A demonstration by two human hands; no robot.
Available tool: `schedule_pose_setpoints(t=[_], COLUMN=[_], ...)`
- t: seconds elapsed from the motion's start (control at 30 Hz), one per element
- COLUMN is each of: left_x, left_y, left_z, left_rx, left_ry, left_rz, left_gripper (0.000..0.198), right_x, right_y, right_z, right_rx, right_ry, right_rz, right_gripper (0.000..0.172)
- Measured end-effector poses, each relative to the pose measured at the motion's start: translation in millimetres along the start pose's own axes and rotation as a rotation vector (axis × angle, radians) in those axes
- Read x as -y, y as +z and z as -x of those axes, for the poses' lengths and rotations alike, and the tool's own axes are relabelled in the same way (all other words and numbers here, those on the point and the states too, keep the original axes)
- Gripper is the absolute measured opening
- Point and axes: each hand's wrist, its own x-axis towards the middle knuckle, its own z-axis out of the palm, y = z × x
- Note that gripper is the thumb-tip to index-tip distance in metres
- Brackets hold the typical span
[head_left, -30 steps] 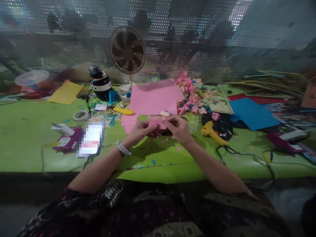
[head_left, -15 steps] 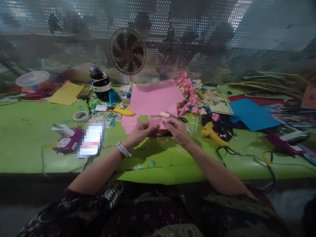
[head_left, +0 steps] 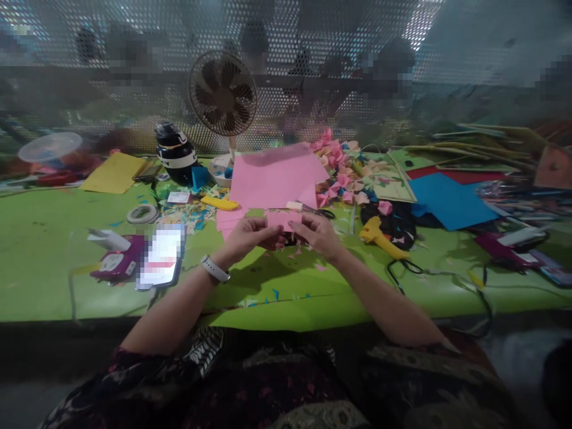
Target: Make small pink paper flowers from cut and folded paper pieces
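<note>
Two hands point(head_left: 281, 235), one pink paper piece point(head_left: 280, 219)

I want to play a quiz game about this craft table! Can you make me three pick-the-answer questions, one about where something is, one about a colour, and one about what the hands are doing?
1. Where is the fan?
A. at the back of the table
B. on the floor
C. in a hand

2. What colour is the glue gun?
A. white
B. purple
C. yellow

3. What are the left hand and right hand doing?
A. resting flat
B. pinching a small pink paper together
C. holding scissors

Answers: 1 A, it stands behind the big pink sheet. 2 C, its body is plainly yellow. 3 B, fingers of both hands grip the paper's edges.
</note>
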Motion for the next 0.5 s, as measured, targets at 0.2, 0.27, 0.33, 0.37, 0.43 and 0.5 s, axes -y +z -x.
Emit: schedule_pose_setpoints(t=[0.2,0.27,0.33,0.37,0.43,0.5], left_x=[1,1,0,-1,-3,-4], left_y=[1.5,0.9,-0.5,-1.4,-2.9,-3.5], left_z=[-1,-1,-1,-2,-2,-3], left_rx=[0.008,0.007,-0.009,-0.023,-0.053,-0.072], left_ry=[0.042,0.040,0.036,0.034,0.035,0.040], left_rz=[-0.021,-0.036,-0.042,-0.041,-0.035,-0.024], left_gripper=[0.045,0.044,0.044,0.043,0.041,0.041], right_x=[2,2,2,2,1,1], right_y=[3,3,0,-2,-7,-11], right_z=[1,0,-2,-3,-4,-5], right_rx=[0.085,0.087,0.080,0.075,0.072,0.065], right_ry=[0.072,0.075,0.078,0.078,0.081,0.088], right_rz=[-0.105,-0.101,-0.094,-0.089,-0.083,-0.094], right_gripper=[0.036,0.033,0.031,0.030,0.027,0.023])
